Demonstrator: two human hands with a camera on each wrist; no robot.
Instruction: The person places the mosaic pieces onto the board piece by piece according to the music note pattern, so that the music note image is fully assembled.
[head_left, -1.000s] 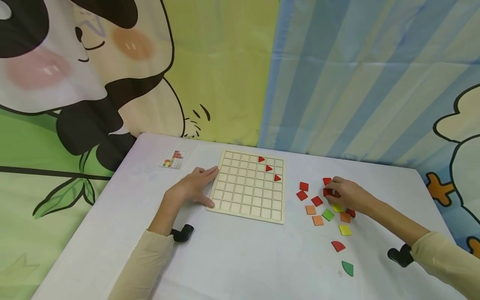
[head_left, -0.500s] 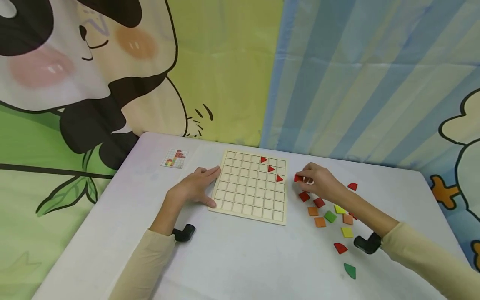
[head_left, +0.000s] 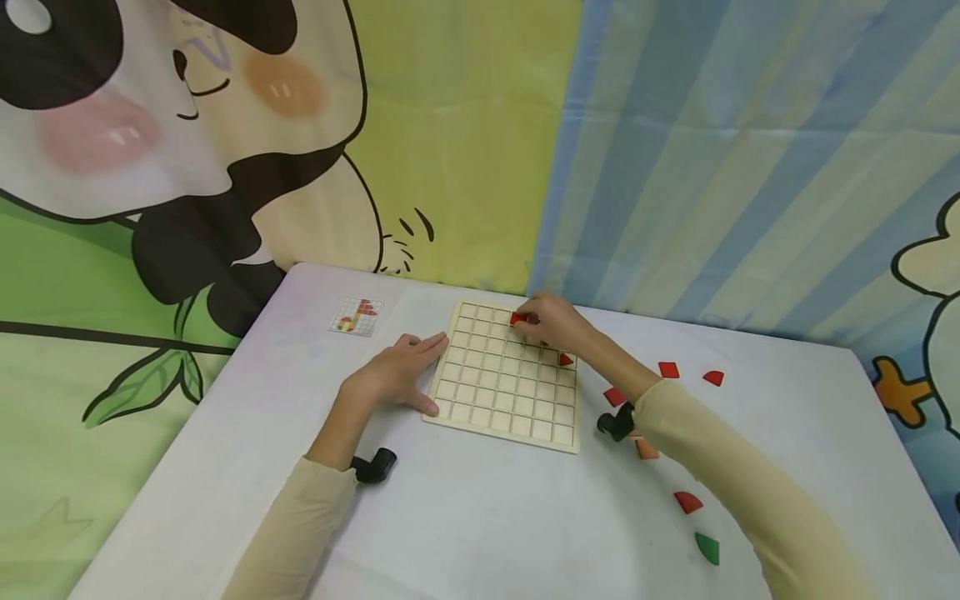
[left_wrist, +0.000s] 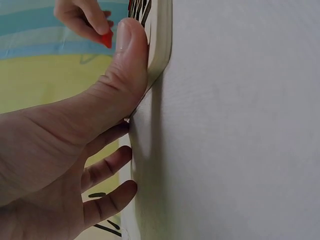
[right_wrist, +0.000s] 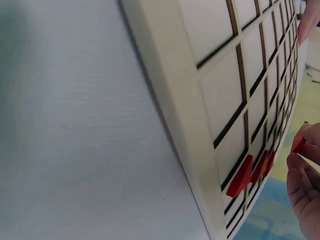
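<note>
A pale wooden grid board [head_left: 498,375] lies on the table. My left hand [head_left: 397,375] rests along its left edge with fingers and thumb spread; in the left wrist view the thumb [left_wrist: 127,55] lies against the board's side. Over the upper part of the board, my right hand [head_left: 553,323] pinches a red square tile [head_left: 517,318] between thumb and fingertips. The right wrist view shows this tile [right_wrist: 299,141] held above the grid, near several red triangles [right_wrist: 240,176] set in cells. In the head view the right hand hides most of those triangles.
A small pattern card [head_left: 357,317] lies left of the board. Right of it are scattered loose tiles: a red square [head_left: 668,370], red quarter circles [head_left: 714,378], an orange square [head_left: 647,450] and a green quarter circle [head_left: 707,549]. The right sleeve [head_left: 720,450] covers others. A printed curtain [head_left: 450,142] hangs behind.
My right hand has gone from the loose tiles leftward to the board's upper cells, picking up a red square tile on the way. The left hand has stayed at the board's edge.
</note>
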